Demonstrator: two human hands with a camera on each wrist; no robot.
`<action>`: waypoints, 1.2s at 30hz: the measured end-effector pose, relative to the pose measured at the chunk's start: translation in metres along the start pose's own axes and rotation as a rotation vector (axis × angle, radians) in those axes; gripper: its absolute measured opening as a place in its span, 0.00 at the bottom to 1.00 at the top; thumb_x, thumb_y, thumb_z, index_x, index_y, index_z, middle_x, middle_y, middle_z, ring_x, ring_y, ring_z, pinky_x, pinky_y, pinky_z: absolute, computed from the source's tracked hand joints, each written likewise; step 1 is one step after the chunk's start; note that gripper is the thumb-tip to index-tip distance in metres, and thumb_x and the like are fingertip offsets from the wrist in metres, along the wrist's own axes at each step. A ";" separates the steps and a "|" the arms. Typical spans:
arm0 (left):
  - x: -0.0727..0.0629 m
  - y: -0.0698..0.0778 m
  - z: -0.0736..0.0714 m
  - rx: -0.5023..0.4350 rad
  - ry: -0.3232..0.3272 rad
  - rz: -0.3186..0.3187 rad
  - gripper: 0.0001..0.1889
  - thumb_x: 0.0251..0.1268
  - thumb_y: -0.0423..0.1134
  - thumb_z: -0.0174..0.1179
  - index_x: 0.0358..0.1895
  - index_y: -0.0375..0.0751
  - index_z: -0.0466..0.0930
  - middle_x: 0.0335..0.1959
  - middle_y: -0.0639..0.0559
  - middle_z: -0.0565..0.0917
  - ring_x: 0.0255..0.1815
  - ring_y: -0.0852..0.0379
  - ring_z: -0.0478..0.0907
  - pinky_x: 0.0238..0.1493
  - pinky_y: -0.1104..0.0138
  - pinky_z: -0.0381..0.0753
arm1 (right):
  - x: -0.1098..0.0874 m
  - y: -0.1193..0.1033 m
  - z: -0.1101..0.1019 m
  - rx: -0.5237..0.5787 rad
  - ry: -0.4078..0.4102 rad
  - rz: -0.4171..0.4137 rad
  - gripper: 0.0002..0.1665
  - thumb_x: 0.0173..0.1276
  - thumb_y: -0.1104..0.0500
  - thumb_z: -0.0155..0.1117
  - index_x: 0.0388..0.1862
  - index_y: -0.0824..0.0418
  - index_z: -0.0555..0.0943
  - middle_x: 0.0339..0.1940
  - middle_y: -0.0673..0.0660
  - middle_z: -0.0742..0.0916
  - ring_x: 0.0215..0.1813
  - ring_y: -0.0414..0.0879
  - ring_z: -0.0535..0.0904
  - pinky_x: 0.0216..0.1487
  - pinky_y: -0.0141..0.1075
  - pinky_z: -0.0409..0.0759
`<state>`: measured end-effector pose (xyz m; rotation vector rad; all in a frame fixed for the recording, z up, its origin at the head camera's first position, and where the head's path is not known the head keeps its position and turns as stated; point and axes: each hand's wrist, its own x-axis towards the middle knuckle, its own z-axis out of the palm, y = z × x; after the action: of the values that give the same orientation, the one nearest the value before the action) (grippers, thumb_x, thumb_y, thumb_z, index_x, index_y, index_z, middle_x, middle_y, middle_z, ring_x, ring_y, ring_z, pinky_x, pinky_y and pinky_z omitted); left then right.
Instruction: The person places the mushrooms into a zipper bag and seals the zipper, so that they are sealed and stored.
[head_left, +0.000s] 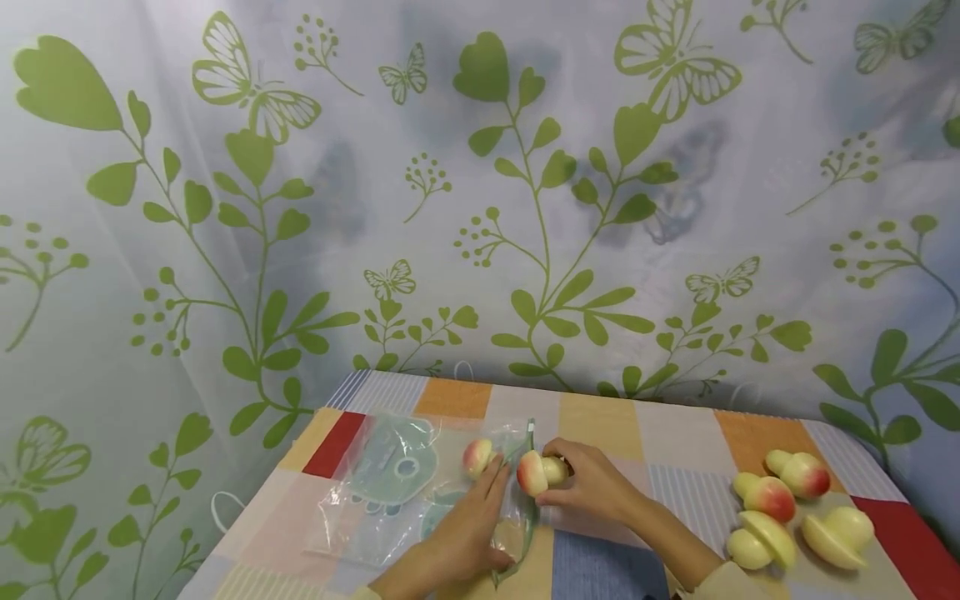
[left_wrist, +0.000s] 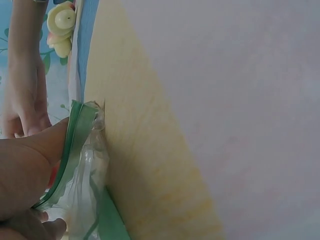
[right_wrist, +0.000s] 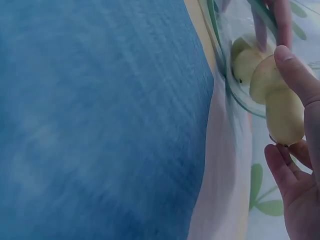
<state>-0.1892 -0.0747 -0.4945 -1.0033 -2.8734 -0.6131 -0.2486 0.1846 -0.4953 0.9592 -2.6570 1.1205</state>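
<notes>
The right hand grips a mushroom-shaped toy with a red-and-cream cap and a pale yellow stem, thumb and fingers on opposite sides, the cap facing left. Just beside that cap is the mouth of a clear plastic zip bag with a green seal and pale teal print. To the left of the grip, the left hand holds the bag at its mouth, fingers on either side of the lip.

The toy looks smooth and sits near the fingertips, so a bump of the cap against the green lip could twist it loose. If the left hand slackens, the thin film would probably sag and narrow the opening. A second red-and-cream toy lies inside, past the mouth, and might get in the way.

Farther right of the grip, four more mushroom-shaped toys rest on the patchwork tablecloth.

Whether the held toy touches the bag cannot be told. The left hand covers part of the opening, creased film blurs a pale yellow shape inside, and the right wrist view cuts off the right hand at its edge.
</notes>
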 end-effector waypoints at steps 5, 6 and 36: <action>0.001 -0.003 0.001 0.000 0.015 0.013 0.69 0.40 0.47 0.86 0.82 0.30 0.45 0.82 0.31 0.50 0.78 0.37 0.60 0.71 0.54 0.70 | 0.013 0.001 0.011 0.060 -0.019 0.031 0.32 0.56 0.41 0.82 0.52 0.57 0.82 0.39 0.44 0.86 0.34 0.38 0.82 0.32 0.33 0.84; 0.001 -0.003 0.001 0.003 0.017 0.012 0.70 0.40 0.48 0.86 0.82 0.30 0.45 0.82 0.31 0.50 0.78 0.37 0.60 0.71 0.55 0.70 | 0.015 0.002 0.014 0.056 -0.016 0.035 0.32 0.56 0.40 0.81 0.52 0.57 0.83 0.38 0.44 0.86 0.32 0.37 0.82 0.31 0.33 0.84; 0.003 -0.002 -0.001 0.030 0.058 0.088 0.68 0.39 0.47 0.86 0.81 0.27 0.48 0.82 0.31 0.49 0.79 0.39 0.58 0.73 0.57 0.67 | 0.020 0.002 0.035 0.040 0.164 0.103 0.22 0.60 0.59 0.82 0.50 0.67 0.84 0.42 0.55 0.84 0.36 0.40 0.85 0.36 0.28 0.85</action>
<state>-0.1932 -0.0750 -0.4936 -1.0819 -2.7634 -0.5806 -0.2610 0.1515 -0.5152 0.7099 -2.5859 1.2212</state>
